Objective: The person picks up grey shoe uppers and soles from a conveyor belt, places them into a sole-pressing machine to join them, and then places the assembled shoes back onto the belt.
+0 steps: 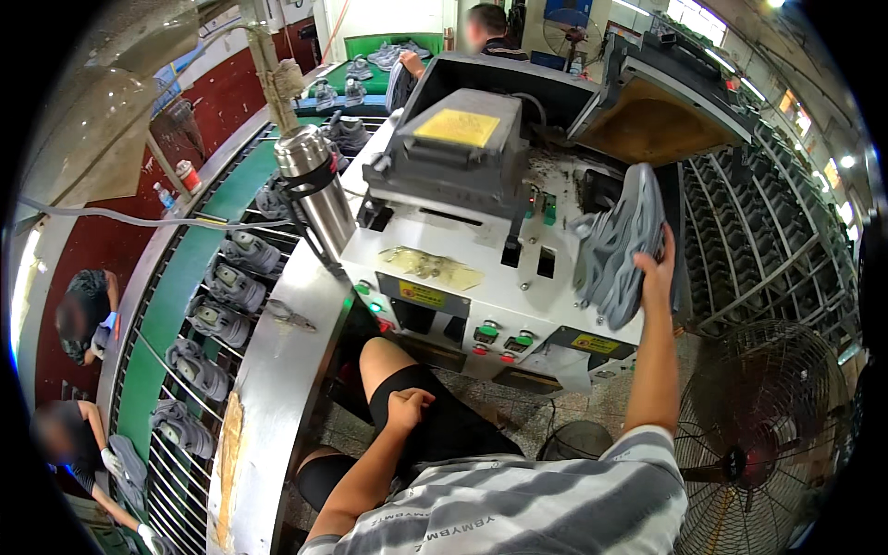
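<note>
My right hand (658, 276) grips a grey sneaker (622, 242) along its sole side. The shoe is held upright, toe up, over the right station of a white-topped press machine (430, 236). Above and behind it, the right lid (661, 116) stands raised, showing a brown inner face. A dark cover (462, 153) with a yellow label sits down over the left station. My left hand (410, 407) rests on my lap with its fingers curled in, and nothing shows in it. Green and red buttons (499, 338) line the machine's front.
Left of me, grey shoes (236, 285) stand along a roller conveyor (148, 407) with a green belt. A steel thermos (316, 190) stands beside the machine; pliers (289, 315) lie on the metal ledge. At right are a floor fan (740, 453) and a wire rack (758, 231). Other people work left and behind.
</note>
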`<state>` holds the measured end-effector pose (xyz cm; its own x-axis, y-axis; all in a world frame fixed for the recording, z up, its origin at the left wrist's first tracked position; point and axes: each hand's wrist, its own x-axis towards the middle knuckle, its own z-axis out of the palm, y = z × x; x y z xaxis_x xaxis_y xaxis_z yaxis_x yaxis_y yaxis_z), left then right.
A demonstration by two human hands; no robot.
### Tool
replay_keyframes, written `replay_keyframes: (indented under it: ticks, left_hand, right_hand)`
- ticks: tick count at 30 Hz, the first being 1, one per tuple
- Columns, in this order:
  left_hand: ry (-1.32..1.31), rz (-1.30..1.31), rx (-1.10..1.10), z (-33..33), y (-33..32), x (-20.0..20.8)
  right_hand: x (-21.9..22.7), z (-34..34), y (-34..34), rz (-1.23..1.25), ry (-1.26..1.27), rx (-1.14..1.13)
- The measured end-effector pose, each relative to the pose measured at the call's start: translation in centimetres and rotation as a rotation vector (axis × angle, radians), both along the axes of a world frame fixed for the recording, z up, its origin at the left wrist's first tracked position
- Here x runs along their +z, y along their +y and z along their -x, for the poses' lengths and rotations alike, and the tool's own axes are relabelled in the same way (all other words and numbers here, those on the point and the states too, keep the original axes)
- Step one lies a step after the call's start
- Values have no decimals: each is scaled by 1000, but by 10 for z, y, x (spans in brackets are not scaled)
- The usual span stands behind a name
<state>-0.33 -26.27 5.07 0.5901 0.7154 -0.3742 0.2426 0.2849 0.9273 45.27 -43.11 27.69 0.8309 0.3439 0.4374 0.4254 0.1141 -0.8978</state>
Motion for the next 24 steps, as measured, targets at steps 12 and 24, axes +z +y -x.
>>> replay_keyframes:
  ticks: [12,24]
  left_hand:
    - [-24,-397,121,-24,2,-32]
    - [73,-665,135,-36,1,-19]
  right_hand:
    - [35,-210,111,946,-112,-349]
    - [-3,-131,88,1217,-75,-403]
